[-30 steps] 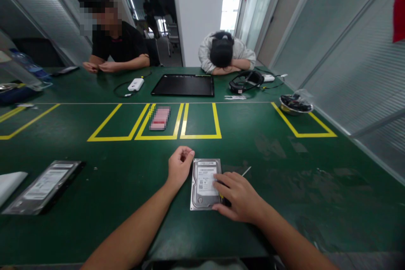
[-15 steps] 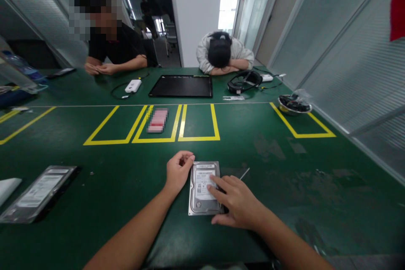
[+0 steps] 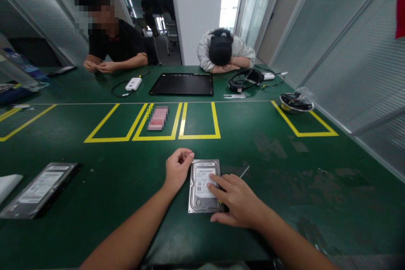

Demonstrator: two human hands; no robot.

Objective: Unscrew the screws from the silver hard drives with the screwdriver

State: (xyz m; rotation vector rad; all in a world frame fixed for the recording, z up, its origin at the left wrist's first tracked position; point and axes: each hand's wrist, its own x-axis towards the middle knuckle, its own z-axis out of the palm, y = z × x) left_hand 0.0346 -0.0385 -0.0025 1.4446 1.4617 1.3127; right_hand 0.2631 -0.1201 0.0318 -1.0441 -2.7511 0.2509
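A silver hard drive [image 3: 204,206] with a white label lies flat on the green table before me. At its upper left corner, my left hand [image 3: 179,166] is closed in a pinch, thumb against forefinger; whatever is between the fingertips is too small to make out. My right hand [image 3: 237,200] rests over the drive's right side, two fingertips on the label and the thumb near the lower right corner. Under that palm is a screwdriver [image 3: 244,171]; its thin metal shaft sticks out to the upper right and a bit of yellow and black handle shows below the fingers.
Another hard drive [image 3: 41,190] lies at left beside a white object [image 3: 9,183]. Yellow tape outlines [image 3: 199,137] mark the table, one around a blurred pink item [image 3: 158,118]. Farther off are a black panel [image 3: 182,84], a headset [image 3: 245,80], a metal bowl [image 3: 296,103] and two seated people.
Both hands and the drive keep nearly the same places. The view has tilted slightly, and a little yellow now shows under my right fingers.
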